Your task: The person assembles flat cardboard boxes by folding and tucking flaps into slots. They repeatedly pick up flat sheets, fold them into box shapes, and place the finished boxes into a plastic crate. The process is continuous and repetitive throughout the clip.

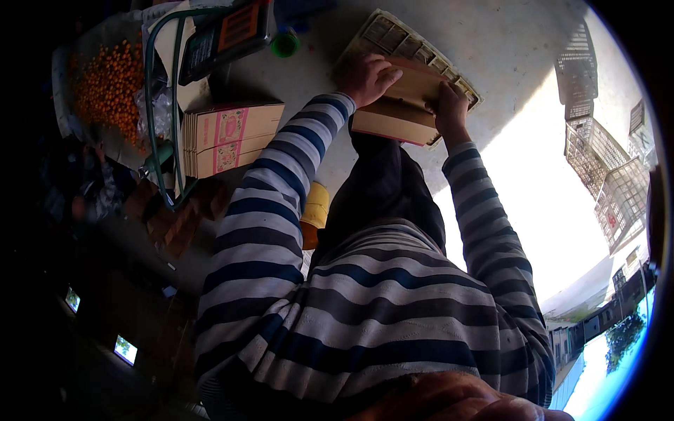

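Observation:
A brown cardboard box (394, 123) is in front of my legs, its inner panels showing and a flap (415, 83) raised on the far side. My left hand (368, 81) is closed at the flap's left end, thumb toward the box and some fingers hidden. At the right end my right hand (451, 109) is closed on the cardboard edge, its fingertips partly out of sight. Beneath and behind the box lies an upturned pale plastic crate (375, 29) with a ribbed surface.
Flat printed cartons (235, 137) are stacked at the left, beside a green metal frame (149, 105) and a scale (226, 38). Small orange fruits (109, 88) lie in a heap beyond. A yellow bucket (316, 205) stands by my leg; slatted crates (597, 165) are at the right.

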### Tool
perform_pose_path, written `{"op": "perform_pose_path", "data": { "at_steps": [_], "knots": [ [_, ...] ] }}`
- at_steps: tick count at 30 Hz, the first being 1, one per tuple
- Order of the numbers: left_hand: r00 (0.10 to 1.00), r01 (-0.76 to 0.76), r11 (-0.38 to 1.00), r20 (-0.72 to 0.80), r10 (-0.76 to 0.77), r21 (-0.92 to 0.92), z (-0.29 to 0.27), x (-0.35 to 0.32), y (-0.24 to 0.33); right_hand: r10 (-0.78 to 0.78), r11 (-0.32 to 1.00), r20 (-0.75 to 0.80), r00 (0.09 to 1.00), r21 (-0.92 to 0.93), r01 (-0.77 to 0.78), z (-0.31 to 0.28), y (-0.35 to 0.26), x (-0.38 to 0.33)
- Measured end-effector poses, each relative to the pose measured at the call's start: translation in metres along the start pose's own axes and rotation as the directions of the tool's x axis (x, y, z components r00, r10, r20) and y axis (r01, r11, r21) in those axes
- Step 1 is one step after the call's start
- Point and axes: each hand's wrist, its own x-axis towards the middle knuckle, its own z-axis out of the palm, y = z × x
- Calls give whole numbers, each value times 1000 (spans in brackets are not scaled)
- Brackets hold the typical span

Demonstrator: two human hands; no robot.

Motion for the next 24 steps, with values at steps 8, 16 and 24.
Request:
{"op": "perform_pose_path", "data": {
  "at_steps": [8, 16, 24],
  "knots": [
    [989, -148, 940, 34, 144, 307, 5, -2, 5, -439, 897, -66, 896, -95, 432, -7, 54, 12],
    [919, 339, 922, -275, -282, 186, 24, -42, -4, -480, 450, 25, 877, -851, 270, -19, 12, -3],
    [759, 634, 770, -139, -636, -65, 37, -26, -1, -445, 599, -176, 878, -787, 146, 1, 89, 41]
  ]
}}
